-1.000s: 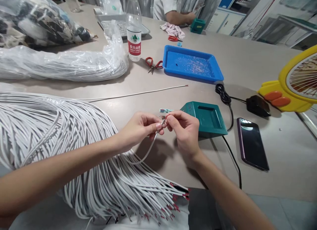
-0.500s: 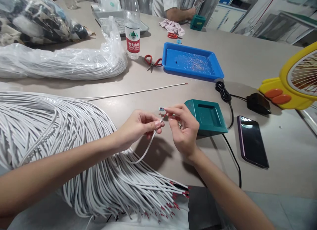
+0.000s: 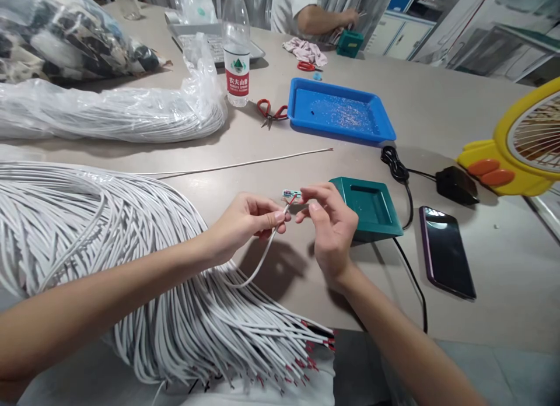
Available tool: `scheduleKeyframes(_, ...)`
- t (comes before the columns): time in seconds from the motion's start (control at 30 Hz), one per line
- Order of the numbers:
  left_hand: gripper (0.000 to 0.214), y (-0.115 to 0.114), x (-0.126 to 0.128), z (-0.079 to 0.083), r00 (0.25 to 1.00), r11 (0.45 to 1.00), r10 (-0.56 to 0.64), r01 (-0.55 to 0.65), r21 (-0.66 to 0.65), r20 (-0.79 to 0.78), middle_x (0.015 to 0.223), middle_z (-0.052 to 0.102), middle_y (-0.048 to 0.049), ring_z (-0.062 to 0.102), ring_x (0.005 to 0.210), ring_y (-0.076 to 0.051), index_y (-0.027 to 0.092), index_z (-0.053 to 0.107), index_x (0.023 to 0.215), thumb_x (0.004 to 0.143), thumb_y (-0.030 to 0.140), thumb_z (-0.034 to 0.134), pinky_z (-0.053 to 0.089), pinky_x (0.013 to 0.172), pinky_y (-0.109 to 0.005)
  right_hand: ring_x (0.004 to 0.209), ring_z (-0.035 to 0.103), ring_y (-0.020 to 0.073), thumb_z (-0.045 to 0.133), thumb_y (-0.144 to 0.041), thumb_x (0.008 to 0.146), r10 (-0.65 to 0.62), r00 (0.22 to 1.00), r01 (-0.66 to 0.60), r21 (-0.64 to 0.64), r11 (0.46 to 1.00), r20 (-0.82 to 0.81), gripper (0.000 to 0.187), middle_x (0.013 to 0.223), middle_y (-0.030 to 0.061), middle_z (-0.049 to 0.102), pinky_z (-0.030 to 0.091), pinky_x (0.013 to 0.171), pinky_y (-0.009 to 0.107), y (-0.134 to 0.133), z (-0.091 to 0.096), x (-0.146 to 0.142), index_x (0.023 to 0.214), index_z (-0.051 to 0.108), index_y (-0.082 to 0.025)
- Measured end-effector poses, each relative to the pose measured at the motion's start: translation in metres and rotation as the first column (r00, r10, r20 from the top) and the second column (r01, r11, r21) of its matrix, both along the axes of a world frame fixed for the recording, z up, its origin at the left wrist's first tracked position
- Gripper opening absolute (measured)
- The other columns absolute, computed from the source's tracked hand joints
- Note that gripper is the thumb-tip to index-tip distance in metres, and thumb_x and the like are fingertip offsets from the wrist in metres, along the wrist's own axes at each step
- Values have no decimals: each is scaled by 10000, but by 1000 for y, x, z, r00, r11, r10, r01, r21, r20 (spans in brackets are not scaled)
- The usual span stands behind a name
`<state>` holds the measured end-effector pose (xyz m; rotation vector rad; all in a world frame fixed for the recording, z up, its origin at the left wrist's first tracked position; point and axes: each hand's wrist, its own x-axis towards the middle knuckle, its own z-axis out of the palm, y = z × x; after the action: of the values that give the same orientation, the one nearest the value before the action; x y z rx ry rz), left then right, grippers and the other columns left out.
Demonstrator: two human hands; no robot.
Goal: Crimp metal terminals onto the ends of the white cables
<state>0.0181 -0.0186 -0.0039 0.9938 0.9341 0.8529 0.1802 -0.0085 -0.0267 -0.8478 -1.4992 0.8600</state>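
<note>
Cable (image 3: 262,260) pinched by left hand (image 3: 245,222) just short of its tip, apparently to steady it; right hand (image 3: 332,231) grasps a plug (image 3: 291,193) touching that tip, over the table (image 3: 437,120) beside the green box (image 3: 370,205).

Small cable-assembly workshop, one long shared table (image 3: 437,108).

- Stock: loose bundle of white cables (image 3: 87,237), red-tipped ends hanging over near edge; second bundle in clear plastic bag (image 3: 109,111).
- Tools: red-handled snips (image 3: 271,111) just beside blue tray (image 3: 341,133) dusted with fine specks; green box (image 3: 370,207) with black cord.
- Second station at far end: co-worker's arm (image 3: 324,21), matching green box (image 3: 349,43), more snips (image 3: 306,66).
- Personal items among stock: water bottle (image 3: 237,50), phone (image 3: 446,251), yellow fan (image 3: 525,143).
- Cabinets (image 3: 400,38) behind.
</note>
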Motion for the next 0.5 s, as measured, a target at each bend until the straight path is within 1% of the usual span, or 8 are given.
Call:
scheduleKeyframes(0.07,178,0,0,0,1000,1000,-3,3,9,2,595,600,-15,417,496,-56,104,687,706,734,279,692,279,472,-195,830,569,161,465,-223,886,55,997,-60,-97,993,-58,228,931,53,541,519,546,271,1,-1,0,1045,628,-220)
scheduleKeyframes(0.13,173,0,0,0,1000,1000,-6,6,11,4,594,599,-15,411,500,-57,107,692,709,733,278,692,276,474,-197,866,567,166,466,-228,882,81,996,-86,-115,990,-50,244,953,53,546,528,577,279,2,-1,1,1078,612,-230)
scheduleKeyframes(0.3,196,0,0,0,1000,1000,4,-3,11,-18,578,594,-11,412,492,-58,108,673,665,728,292,697,283,475,-203,898,570,171,484,-164,838,53,987,-60,38,998,151,267,1000,53,536,537,665,313,0,1,3,1059,619,-226)
scheduleKeyframes(0.43,207,-1,-1,-2,999,999,6,-5,37,-36,587,598,-9,412,496,-58,110,673,676,738,307,693,293,481,-202,847,578,166,474,-119,815,-22,969,-16,150,988,245,271,970,60,538,531,639,313,-1,3,2,1023,630,-194)
scheduleKeyframes(0.5,213,-1,-1,-2,999,999,3,-2,40,-38,587,597,-8,408,497,-56,110,668,671,739,311,693,293,480,-202,822,578,164,471,-107,806,-61,959,9,186,982,275,269,951,61,546,524,627,313,-1,3,1,1009,631,-185)
